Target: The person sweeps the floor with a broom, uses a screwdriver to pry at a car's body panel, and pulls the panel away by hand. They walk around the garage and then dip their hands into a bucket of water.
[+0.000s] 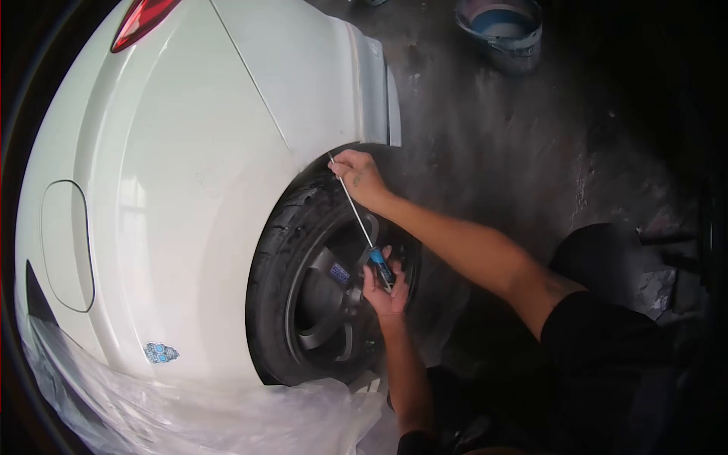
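A long screwdriver (352, 199) with a thin metal shaft and a blue-and-black handle slants across the front of the car's wheel. My left hand (388, 287) is closed around the handle, palm turned up. At the upper end, the fingers of my right hand (359, 179) pinch together on the shaft close to its tip. That tip is at the edge of the wheel arch on the white car body (205, 189); what it touches there is too small to make out. Behind the tool sit the black tyre (274, 280) and dark spoked rim (303, 318).
Clear plastic sheeting (227, 413) drapes over the lower part of the car. The bumper (334, 76) edge juts out above the wheel. A bucket (504, 34) stands on the dark, dusty floor (523, 152) at the top. A red tail light (142, 23) shows top left.
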Demonstrator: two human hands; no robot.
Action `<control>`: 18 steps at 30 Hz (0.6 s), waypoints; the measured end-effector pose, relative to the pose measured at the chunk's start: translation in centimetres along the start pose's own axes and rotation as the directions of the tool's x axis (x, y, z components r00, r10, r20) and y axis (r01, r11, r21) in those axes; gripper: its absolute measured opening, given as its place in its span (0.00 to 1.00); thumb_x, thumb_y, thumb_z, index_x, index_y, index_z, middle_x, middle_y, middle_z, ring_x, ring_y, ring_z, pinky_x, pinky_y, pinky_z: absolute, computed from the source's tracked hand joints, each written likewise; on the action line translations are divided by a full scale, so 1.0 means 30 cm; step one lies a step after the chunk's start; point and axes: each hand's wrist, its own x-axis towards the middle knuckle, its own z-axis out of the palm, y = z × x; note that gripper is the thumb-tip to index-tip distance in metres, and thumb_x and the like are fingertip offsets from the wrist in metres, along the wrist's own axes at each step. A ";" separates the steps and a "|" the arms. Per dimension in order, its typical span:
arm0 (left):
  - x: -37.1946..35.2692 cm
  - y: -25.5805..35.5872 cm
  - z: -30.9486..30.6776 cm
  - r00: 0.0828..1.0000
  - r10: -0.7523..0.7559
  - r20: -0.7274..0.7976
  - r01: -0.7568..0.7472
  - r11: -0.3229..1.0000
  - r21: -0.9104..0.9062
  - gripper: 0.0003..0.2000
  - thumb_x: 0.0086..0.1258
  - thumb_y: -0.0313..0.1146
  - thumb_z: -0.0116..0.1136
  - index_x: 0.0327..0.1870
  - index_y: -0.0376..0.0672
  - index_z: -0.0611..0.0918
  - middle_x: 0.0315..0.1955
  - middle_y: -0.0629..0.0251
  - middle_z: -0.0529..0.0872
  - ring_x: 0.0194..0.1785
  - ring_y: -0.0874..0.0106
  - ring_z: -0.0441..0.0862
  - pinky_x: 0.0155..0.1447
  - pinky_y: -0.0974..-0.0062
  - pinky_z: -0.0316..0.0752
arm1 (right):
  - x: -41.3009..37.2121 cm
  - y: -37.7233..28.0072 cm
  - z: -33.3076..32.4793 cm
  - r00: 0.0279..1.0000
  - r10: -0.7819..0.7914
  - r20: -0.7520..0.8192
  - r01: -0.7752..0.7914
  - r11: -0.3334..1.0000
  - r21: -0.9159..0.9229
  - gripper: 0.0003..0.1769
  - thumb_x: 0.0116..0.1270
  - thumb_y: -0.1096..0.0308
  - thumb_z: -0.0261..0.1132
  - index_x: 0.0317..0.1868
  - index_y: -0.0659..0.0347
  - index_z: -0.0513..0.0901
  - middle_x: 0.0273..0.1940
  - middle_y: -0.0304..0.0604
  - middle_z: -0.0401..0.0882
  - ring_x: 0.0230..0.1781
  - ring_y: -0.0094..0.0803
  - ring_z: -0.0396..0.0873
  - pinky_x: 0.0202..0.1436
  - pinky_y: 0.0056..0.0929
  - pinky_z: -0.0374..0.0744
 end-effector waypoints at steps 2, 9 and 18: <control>0.045 -0.009 -0.053 0.999 -0.041 0.033 0.033 0.978 0.207 0.28 0.84 0.55 0.45 0.65 0.35 0.77 0.23 0.65 0.73 0.18 0.75 0.65 0.15 0.77 0.59 | 0.009 0.006 -0.004 0.999 0.033 0.019 -0.034 0.998 0.060 0.12 0.70 0.65 0.70 0.40 0.68 0.87 0.28 0.50 0.85 0.29 0.39 0.83 0.39 0.37 0.79; 0.052 -0.070 0.034 0.584 0.761 0.282 -0.269 -0.146 0.952 0.16 0.79 0.36 0.61 0.55 0.30 0.84 0.32 0.61 0.87 0.30 0.73 0.82 0.33 0.77 0.73 | -0.025 -0.030 -0.009 0.994 -0.096 -0.057 0.096 0.995 0.004 0.13 0.72 0.66 0.67 0.44 0.70 0.88 0.33 0.49 0.88 0.34 0.31 0.83 0.43 0.33 0.80; 0.010 0.031 -0.034 0.998 0.065 -0.013 -0.063 0.995 0.079 0.30 0.84 0.58 0.44 0.65 0.36 0.76 0.26 0.64 0.77 0.17 0.75 0.63 0.16 0.79 0.61 | 0.015 -0.011 -0.006 1.000 0.004 0.028 -0.005 0.999 0.035 0.12 0.68 0.65 0.68 0.37 0.68 0.87 0.29 0.57 0.84 0.31 0.49 0.84 0.40 0.40 0.79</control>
